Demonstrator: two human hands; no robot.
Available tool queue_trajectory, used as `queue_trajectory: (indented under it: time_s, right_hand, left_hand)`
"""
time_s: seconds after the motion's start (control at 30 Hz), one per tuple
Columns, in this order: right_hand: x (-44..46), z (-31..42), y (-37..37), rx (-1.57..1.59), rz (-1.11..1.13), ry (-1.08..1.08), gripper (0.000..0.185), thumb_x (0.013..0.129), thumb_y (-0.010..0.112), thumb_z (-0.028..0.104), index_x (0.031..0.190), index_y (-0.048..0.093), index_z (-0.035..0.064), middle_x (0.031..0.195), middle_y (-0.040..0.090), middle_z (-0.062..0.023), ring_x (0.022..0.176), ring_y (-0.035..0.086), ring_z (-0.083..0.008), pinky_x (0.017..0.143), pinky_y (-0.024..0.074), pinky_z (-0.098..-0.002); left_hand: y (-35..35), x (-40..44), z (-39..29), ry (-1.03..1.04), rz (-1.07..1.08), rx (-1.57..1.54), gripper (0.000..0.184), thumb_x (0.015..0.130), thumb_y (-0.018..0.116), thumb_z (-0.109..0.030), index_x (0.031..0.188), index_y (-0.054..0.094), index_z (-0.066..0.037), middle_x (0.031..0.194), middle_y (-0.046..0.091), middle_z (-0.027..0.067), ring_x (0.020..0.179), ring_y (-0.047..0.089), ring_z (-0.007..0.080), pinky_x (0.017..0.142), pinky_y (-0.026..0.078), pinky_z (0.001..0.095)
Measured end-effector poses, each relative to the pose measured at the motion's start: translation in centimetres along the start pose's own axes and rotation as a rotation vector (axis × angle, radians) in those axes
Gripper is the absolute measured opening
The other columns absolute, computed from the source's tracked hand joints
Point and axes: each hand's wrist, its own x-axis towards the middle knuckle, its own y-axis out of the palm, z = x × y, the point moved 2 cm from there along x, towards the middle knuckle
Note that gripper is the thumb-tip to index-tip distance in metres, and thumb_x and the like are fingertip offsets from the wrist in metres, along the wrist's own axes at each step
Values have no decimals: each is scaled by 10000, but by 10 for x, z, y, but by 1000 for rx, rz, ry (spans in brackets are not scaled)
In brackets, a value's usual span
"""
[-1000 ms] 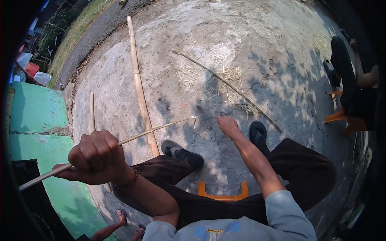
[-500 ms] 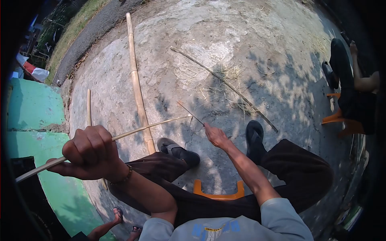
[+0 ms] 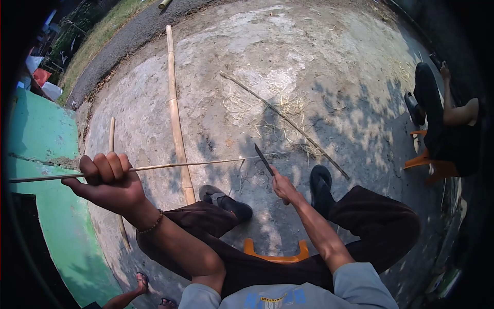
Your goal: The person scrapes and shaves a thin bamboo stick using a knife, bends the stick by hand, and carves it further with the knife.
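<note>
The thin strip [image 3: 154, 167] in the left fingers [image 3: 103, 166] looks like smooth, pale wood; the knife [image 3: 264, 159] in the right fingers [image 3: 278, 181] has a dark, matt metal blade; beyond the left fingers, the pole [image 3: 176, 129] is smooth bamboo; beneath all fingers, the ground [image 3: 221, 113] looks rough and matt

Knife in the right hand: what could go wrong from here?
The knife might slip toward the bare left hand, which grips the thin strip with no glove.
The strip's far end shows no clear support, so it may flex or spring under a stroke.
If the right hand lost its grip, the blade could drop near the feet.
</note>
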Motion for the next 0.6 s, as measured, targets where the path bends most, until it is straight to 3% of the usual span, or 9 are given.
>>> queue_trajectory:
  time_s: [0.07, 0.1, 0.23, 0.33, 0.37, 0.4, 0.47, 0.53, 0.6]
  right_hand:
    - [8, 29, -12, 31, -47, -51, 588, 1001, 448, 124, 1553, 253, 169, 742, 632, -279, 726, 632, -506, 669, 467, -566]
    - [12, 54, -22, 66, -91, -102, 628, 998, 446, 119, 1574, 201, 162, 687, 610, -281, 695, 636, -491, 664, 468, -569]
    - [13, 191, -58, 184, -11, -224, 613, 1009, 438, 92, 1574, 215, 176, 678, 602, -271, 682, 632, -486, 625, 469, -544]
    - [-3, 250, -51, 142, -32, -535, 639, 992, 468, 100, 1574, 233, 222, 872, 648, -247, 760, 651, -461, 704, 500, -532]
    - [-6, 249, -40, 15, 8, -542, 667, 975, 490, 89, 1578, 229, 202, 956, 658, -240, 796, 656, -457, 719, 511, -543]
    - [-7, 237, -24, -20, -10, -562, 682, 976, 468, 90, 1590, 187, 183, 899, 653, -256, 800, 659, -456, 737, 512, -558]
    - [-3, 183, 4, -128, 55, -318, 698, 978, 437, 95, 1601, 135, 188, 917, 665, -288, 826, 665, -475, 770, 520, -560]
    - [3, 93, 28, -414, 328, 32, 657, 998, 422, 139, 1585, 127, 138, 931, 666, -343, 869, 652, -527, 796, 515, -587]
    - [-13, 1, 34, -414, 156, 29, 692, 979, 453, 133, 1585, 119, 121, 821, 656, -331, 791, 649, -524, 734, 497, -606]
  left_hand:
    - [10, 1, 0, 111, -424, 259, 611, 1027, 345, -665, 662, 215, -192, 534, 149, -51, 472, 97, 86, 455, 117, 297]
    - [18, 2, 1, 137, -533, 326, 620, 1025, 348, -661, 658, 198, -185, 538, 141, -45, 485, 93, 93, 464, 110, 307]
    - [37, 0, 14, 256, -688, 399, 615, 1029, 358, -637, 658, 198, -174, 544, 132, -41, 475, 93, 92, 460, 100, 297]
    - [44, -6, 23, 382, -693, 474, 628, 1041, 307, -653, 661, 170, -171, 534, 127, -44, 471, 85, 83, 450, 86, 303]
    - [47, -7, 25, 377, -706, 466, 628, 1044, 295, -653, 664, 169, -170, 536, 126, -45, 476, 88, 83, 456, 83, 303]
    - [48, -7, 24, 392, -716, 454, 628, 1044, 295, -653, 664, 169, -170, 536, 126, -45, 476, 88, 83, 456, 83, 303]
    - [47, -10, 22, 348, -751, 407, 630, 1043, 289, -661, 669, 172, -167, 538, 130, -45, 484, 90, 84, 460, 89, 302]
    - [42, -14, 18, 357, -809, 393, 629, 1044, 299, -657, 676, 173, -162, 543, 136, -45, 494, 95, 86, 465, 99, 302]
    - [42, -16, 21, 345, -847, 460, 624, 1051, 302, -642, 677, 178, -159, 548, 143, -46, 499, 96, 90, 466, 108, 304]
